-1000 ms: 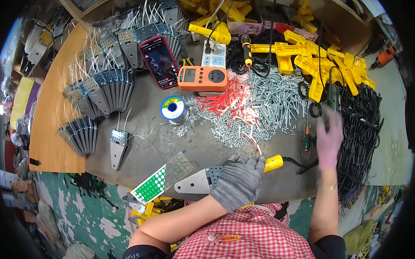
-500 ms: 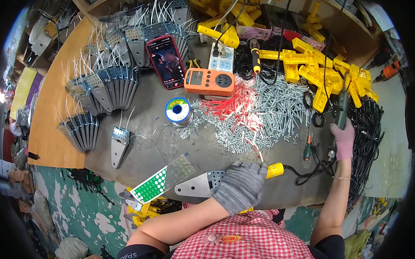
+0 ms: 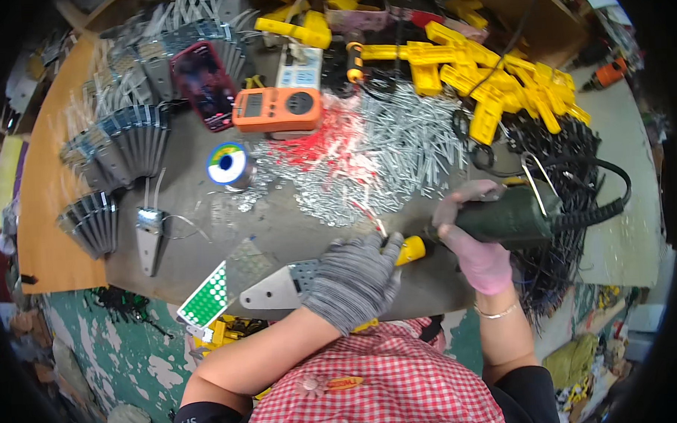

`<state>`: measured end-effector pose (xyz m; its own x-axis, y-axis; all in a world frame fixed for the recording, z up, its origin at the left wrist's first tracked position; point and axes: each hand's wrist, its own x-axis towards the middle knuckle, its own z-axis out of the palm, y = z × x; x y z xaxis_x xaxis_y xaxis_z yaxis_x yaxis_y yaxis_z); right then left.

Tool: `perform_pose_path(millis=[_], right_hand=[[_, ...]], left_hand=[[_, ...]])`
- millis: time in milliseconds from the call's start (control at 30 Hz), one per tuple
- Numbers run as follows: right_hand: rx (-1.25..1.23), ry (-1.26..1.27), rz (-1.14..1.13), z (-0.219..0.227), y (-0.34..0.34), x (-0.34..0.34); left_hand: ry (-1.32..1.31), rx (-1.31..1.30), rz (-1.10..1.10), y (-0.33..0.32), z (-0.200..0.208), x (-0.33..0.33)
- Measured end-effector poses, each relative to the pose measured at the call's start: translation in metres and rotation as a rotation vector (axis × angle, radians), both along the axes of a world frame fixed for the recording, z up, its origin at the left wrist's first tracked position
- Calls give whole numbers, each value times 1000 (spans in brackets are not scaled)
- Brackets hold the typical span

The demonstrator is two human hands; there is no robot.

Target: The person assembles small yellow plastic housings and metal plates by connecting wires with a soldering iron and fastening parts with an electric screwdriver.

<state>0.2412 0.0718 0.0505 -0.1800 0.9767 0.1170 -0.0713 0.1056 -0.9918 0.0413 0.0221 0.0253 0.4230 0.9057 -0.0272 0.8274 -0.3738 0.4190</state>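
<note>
Near the bench's front edge, the grey-gloved left hand (image 3: 353,279) is pressing flat on the long grey metal plate (image 3: 278,290), its long axis running leftward; the pink-gloved right hand (image 3: 475,244) is gripping the dark green power tool (image 3: 512,216), apparently a soldering tool, just beside.

A grey bench (image 3: 279,228) holds a big pile of silver pins (image 3: 396,150), an orange meter (image 3: 277,109), a roll of wire (image 3: 229,164), a phone (image 3: 202,86), fanned metal plates (image 3: 127,140) and yellow tools (image 3: 498,86).

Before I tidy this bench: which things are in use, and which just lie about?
In use:
- left hand in grey knit glove, pressing flat grey metal plate
- right hand gripping dark green power tool

Lying about:
- orange multimeter
- solder spool
- red phone
</note>
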Motion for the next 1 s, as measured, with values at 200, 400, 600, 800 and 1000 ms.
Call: perform_pose_path(millis=[200, 400, 600, 800, 1000], right_hand=[[292, -170, 143, 13, -1, -10], [189, 146, 282, 16, 0, -22], [192, 120, 218, 4, 5, -20], [216, -80, 321, 20, 7, -27], [276, -42, 110, -3, -1, -30]], left_hand=[[-9, 13, 22, 11, -10, 10], [-41, 9, 25, 11, -14, 11], [-66, 22, 35, 11, -18, 11], [-20, -117, 51, 13, 3, 10], [-54, -172, 126, 12, -8, 16]])
